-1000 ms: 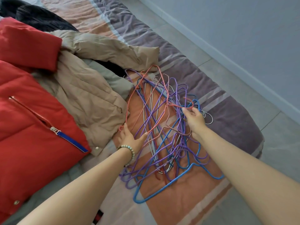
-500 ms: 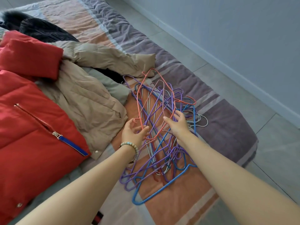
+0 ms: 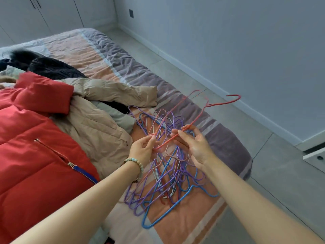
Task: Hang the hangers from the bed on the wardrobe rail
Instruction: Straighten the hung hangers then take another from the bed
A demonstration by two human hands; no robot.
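So the red hanger (image 3: pixel 193 120) had finally come up out of the pile of hangers (image 3: pixel 168 175). A second earlier it was lying flat in the tangle with everything else, and now its hook end stuck out past the edge of the bed (image 3: pixel 98 55) while its lower bar was still threaded in among the purple and blue ones. The right hand (image 3: pixel 195 147) was pinching it between thumb and fingertips, where before it had only been reaching into the wires. The left hand (image 3: pixel 142 150), the one with the bead bracelet (image 3: pixel 136 164), had moved from the side of the heap to the middle, fingers curled onto a wire there. My guess was that it was holding the rest down, though I couldn't tell exactly which wire it had. The rest of the pile hadn't really budged and still lay on the orange stripe of the blanket, just beside the tan jacket (image 3: pixel 98 127), with the red jacket (image 3: pixel 35 147) further left. The view had also tipped up, so the wardrobe doors (image 3: pixel 44 13) showed beyond the far end of the bed, shut as far as I could see. As for the task, I'd call it barely started: one hanger half freed, none on the rail, and that knot looked like it could drag others along.
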